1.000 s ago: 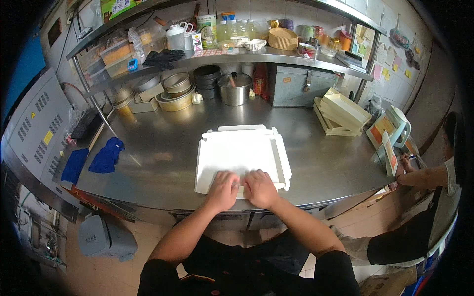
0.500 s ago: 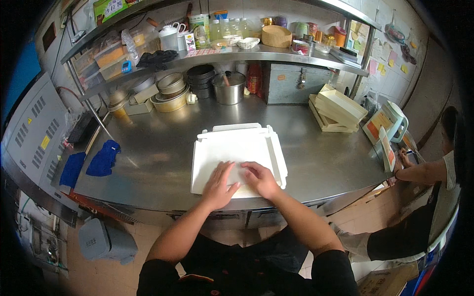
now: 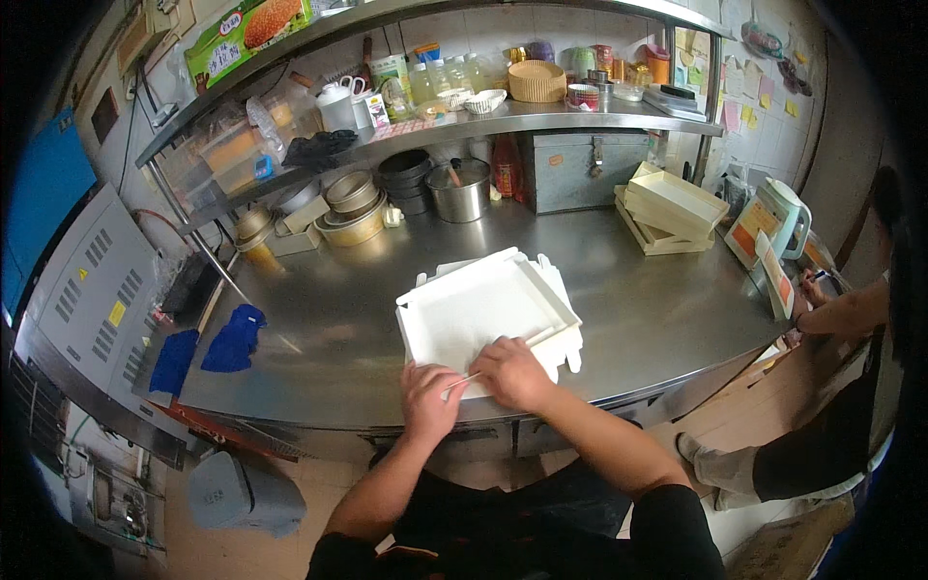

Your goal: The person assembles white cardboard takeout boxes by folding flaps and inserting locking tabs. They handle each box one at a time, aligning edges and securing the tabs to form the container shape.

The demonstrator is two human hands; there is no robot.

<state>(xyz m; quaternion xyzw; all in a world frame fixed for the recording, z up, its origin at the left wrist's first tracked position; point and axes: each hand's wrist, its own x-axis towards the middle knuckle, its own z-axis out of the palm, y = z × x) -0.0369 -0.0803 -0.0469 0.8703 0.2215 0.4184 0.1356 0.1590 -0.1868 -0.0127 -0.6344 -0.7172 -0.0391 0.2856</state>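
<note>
In front of me a white cardboard box blank [image 3: 488, 304] lies slightly turned, its far and right edges raised into low walls. Beneath it are more flat white blanks [image 3: 572, 350] whose tabs stick out on the right. My left hand [image 3: 431, 398] is closed on the near edge at its left part, thumb and fingers pinching the board. Beside it my right hand [image 3: 514, 373], fingers curled, grips the same near edge close to the near right corner. Part of that edge is hidden by the fingers.
Finished-looking cream box trays [image 3: 672, 208] are stacked at the right. Pots and pans [image 3: 459, 193], plus a grey metal chest [image 3: 585, 172], stand along the back under a shelf [image 3: 541, 121]. Blue cloths [image 3: 233, 338] lie left. A co-worker's hand [image 3: 812, 290] holds a pen at right.
My hands have gone from spread over the board to pinching its near edge. The top blank has turned relative to the ones beneath, which show more on the right. The whole view has shifted.
</note>
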